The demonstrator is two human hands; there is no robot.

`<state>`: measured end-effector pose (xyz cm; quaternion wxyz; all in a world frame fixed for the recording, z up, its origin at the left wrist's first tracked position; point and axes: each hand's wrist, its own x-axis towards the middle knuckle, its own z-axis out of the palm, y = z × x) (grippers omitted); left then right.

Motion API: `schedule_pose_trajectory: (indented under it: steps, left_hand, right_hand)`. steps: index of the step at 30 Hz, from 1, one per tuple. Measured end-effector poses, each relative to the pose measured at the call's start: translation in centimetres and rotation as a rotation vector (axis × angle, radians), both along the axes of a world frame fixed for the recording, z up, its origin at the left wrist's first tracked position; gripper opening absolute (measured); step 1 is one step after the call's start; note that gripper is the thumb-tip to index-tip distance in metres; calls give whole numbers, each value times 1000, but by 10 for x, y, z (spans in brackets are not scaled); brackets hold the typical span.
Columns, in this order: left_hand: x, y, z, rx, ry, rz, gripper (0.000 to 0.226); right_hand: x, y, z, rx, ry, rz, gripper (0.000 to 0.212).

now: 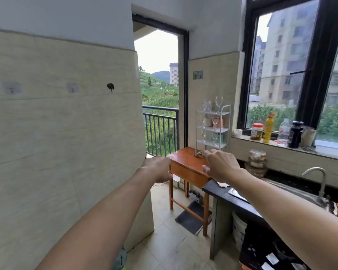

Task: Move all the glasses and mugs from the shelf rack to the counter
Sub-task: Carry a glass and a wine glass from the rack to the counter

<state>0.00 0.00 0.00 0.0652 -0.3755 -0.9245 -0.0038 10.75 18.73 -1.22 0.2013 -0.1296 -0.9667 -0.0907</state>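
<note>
A white three-tier shelf rack stands on a small wooden table in the far corner. On its top tier stand a wine glass and a clear tumbler. The middle tier holds a white mug, a small stemmed glass and a pink mug. More glasses sit on the bottom tier. The dark counter runs along the right. My left hand and my right hand are stretched forward, well short of the rack, both holding nothing, fingers loosely apart.
A sink with a tap is set in the counter. The window sill carries a jar, a yellow bottle, a clear bottle and a black flask. Stacked containers stand near the rack. An open doorway leads to a railed balcony.
</note>
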Motion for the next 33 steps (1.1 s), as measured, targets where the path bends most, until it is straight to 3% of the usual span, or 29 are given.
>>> schedule_pose_trajectory:
  steps: [12,24,33]
  left_hand:
    - [-107,83,-46,-53,-54,-53,32]
    - [-266,200,-50,18,-175,-41,26]
    - [-430,264,-62,27,-160,-91,40]
  right_hand:
    - [-102,80,-42,-43,-37,-35,56]
    - [-279,213,-42,-101,-91,-54,47]
    - [-431,274,-54,-98,-86,-60,41]
